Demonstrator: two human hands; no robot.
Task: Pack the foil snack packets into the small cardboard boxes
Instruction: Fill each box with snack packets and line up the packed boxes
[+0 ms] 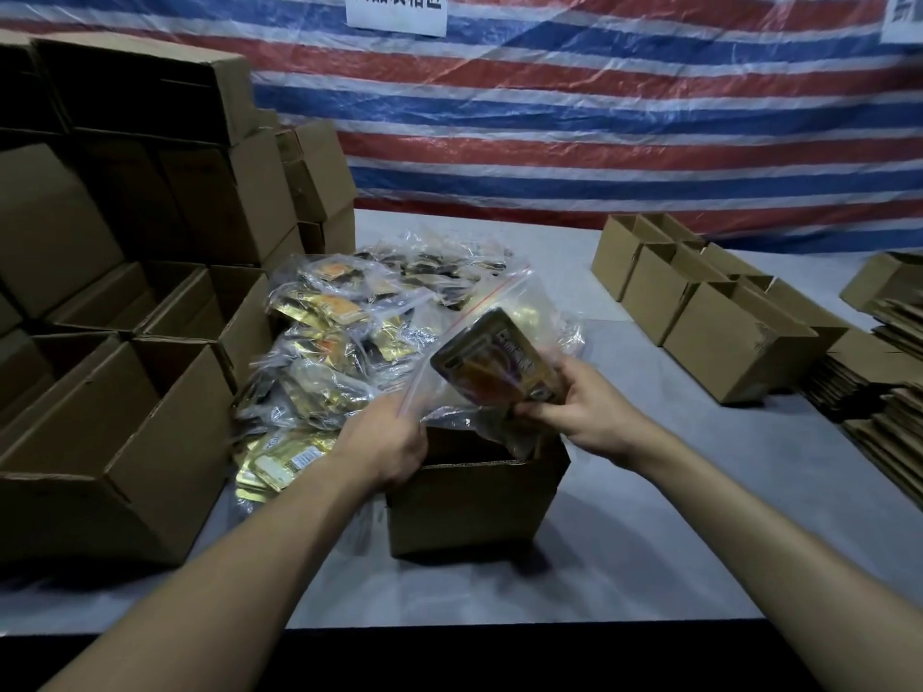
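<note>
Right grip (579, 407) pinches packet (499, 362) (left grip (394, 442) holds bag (499, 292)) over box (474, 506).

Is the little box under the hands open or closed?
Open. The small cardboard box shows its dark inside on top; no flap covers it, and the clear zip bag hangs over it.

I see the table (649, 541) bearing an open box (469, 506) near me, the packet pile (339, 332) beyond, cartons (125, 442) left, small boxes (699, 312) far right.

The left hand (389, 444) and right hand (587, 404) are bare, as are both forearms (279, 531).
</note>
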